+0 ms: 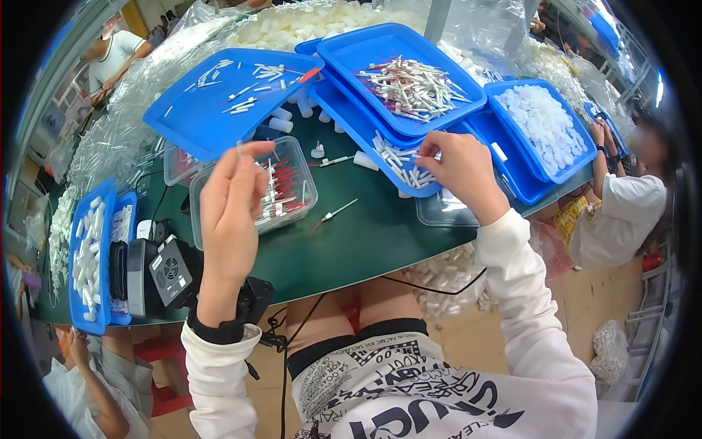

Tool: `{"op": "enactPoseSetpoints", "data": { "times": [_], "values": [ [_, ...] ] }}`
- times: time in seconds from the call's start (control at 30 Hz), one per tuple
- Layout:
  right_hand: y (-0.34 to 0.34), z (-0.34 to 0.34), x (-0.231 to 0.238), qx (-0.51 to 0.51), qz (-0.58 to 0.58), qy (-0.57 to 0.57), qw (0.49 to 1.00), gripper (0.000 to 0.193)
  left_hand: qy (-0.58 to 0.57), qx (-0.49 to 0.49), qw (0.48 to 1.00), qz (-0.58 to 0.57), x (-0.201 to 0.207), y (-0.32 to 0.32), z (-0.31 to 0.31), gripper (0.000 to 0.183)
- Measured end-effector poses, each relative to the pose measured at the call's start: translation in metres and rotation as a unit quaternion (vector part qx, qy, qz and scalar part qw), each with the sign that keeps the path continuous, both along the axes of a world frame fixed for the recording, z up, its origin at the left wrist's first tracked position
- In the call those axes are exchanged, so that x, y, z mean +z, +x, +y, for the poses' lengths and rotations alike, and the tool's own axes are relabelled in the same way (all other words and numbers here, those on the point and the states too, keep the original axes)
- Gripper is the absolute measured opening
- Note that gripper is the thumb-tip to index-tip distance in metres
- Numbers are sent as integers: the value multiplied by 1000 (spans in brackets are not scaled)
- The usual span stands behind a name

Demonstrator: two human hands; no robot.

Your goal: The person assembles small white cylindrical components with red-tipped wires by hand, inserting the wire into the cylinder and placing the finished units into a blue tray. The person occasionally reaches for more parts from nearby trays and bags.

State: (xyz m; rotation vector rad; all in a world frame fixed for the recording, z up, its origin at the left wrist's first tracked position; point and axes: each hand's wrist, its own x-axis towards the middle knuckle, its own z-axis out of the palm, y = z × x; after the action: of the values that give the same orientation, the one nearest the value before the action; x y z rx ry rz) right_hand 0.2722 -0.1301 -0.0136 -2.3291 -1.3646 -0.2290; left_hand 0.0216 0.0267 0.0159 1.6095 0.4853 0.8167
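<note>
My left hand [232,201] is raised over the near edge of a clear plastic box [313,192] that holds thin red-and-white sticks [281,183]. Its thumb and index finger pinch together at a tiny pale thing too small to name. My right hand [466,170] reaches over the lower blue tray [340,113], fingertips closed among short white tubes [395,162]; whatever lies between them is hidden. Between my hands, one thin white stick with a red end [335,216] lies on the green tabletop [365,238].
A blue tray heaped with red-and-white sticks [417,88] is stacked higher up. Another blue tray [183,124] tilts at upper left. At right, a tray holds translucent white pieces [542,128]. A grey device [172,271] stands at left. Co-workers sit on both sides.
</note>
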Motion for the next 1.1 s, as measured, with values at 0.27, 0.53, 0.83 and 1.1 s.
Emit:
{"op": "enactPoseSetpoints", "data": {
  "times": [0.27,0.53,0.83,1.1],
  "values": [
    [-48,-13,40,149,177,182,956,9,54,-103,992,52,11,-4,-36,32],
    [-86,-16,55,297,328,218,870,11,147,-88,982,76,19,-13,-56,10],
    [-84,-21,52,290,378,202,855,10,242,-69,968,28,13,-8,-57,9],
    [-83,-20,48,305,314,180,881,10,371,-49,926,45,9,-5,-56,18]
  ]
}}
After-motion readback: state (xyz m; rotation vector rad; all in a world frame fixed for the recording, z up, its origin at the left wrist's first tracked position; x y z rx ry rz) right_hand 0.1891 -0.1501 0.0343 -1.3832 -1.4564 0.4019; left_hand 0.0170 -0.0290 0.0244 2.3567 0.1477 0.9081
